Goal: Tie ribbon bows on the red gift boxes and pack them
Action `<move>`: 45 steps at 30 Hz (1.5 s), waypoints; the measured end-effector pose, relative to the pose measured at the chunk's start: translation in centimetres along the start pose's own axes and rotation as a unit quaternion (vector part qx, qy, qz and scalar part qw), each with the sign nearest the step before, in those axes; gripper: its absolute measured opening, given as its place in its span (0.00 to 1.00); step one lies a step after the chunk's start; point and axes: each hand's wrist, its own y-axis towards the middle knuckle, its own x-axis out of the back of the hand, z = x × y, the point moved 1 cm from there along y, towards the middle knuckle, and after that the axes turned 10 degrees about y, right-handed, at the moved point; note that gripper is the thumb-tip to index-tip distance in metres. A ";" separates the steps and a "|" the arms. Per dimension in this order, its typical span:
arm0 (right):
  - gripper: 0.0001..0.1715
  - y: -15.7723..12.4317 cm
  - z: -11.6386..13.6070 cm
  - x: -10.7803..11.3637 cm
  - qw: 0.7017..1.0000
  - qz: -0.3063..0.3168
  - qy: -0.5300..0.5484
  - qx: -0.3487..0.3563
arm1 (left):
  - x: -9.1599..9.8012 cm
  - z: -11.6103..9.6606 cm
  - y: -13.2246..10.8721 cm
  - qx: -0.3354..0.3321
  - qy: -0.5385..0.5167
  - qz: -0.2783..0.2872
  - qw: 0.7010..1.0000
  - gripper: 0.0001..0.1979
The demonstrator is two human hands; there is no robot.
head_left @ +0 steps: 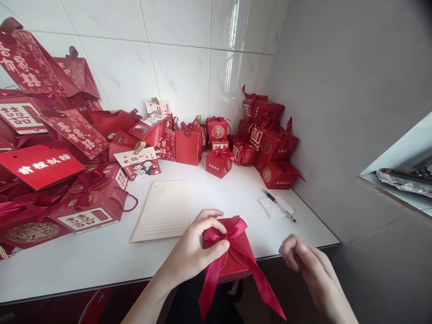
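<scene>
A red gift box point(232, 265) stands at the table's front edge, partly overhanging it. Tied on its top is a crimson satin ribbon point(258, 274), with a bow and two long tails falling over the near side. My left hand point(199, 245) reaches over the box from the left, thumb and forefinger closed on the ribbon at the bow's knot. Off to the right of the box, my right hand point(312, 267) hovers apart from it, its fingers curled in and nothing visible in them.
Lined notepaper point(162, 211) lies left of the box. A black pen point(278, 204) rests on white paper scraps to the right. Red gift boxes and bags are heaped at left point(84, 202), with more boxes stacked point(273, 148) by the grey side wall point(324, 112).
</scene>
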 end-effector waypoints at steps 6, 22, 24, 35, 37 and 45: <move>0.23 3.4 2.9 -4.3 0.988 0.037 -0.143 0.035 | 0.1 0.0 -0.9 0.026 0.066 -0.243 0.967 0.14; 0.08 -3.0 2.0 -10.2 0.799 0.000 -0.296 0.524 | 0.3 -0.6 -0.8 -0.033 0.184 -0.125 0.974 0.06; 0.08 -3.0 1.2 -10.9 0.804 -0.033 -0.290 0.518 | 0.7 -0.9 -0.8 -0.022 0.197 -0.076 0.977 0.05; 0.16 -3.8 -0.5 -13.3 0.825 -0.159 -0.221 0.496 | 0.6 -1.3 -0.2 -0.013 0.154 -0.009 0.988 0.04; 0.16 -3.7 -0.5 -13.2 0.828 -0.146 -0.213 0.497 | 0.4 -1.3 -0.2 -0.007 0.135 -0.005 0.991 0.04; 0.15 -3.4 -1.1 -13.6 0.819 -0.148 -0.147 0.534 | -0.1 -1.1 -0.1 0.018 0.053 -0.006 0.998 0.04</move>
